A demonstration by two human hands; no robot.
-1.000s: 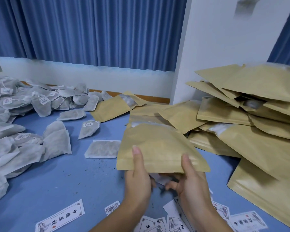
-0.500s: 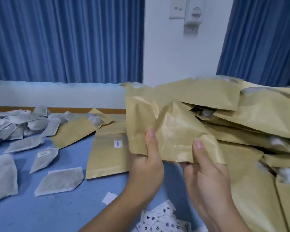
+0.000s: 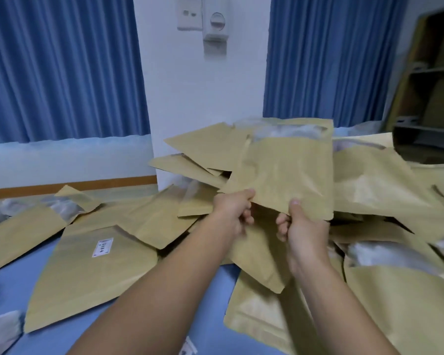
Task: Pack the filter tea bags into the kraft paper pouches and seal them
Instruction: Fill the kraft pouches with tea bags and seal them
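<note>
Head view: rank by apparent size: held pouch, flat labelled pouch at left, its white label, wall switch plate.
1. labelled pouch and held pouch: look alike, and the labelled one is nearer, so not ranked.
2. wall switch plate
3. white label, slightly smaller.

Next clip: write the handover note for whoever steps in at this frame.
Hands: left hand grips the held pouch at its lower left edge, right hand pinches the lower right. It is raised over the pile of pouches at right; white contents show at its top, seal unclear. A labelled pouch lies flat on the blue table. Remaining: set this one down, pack more.
</note>
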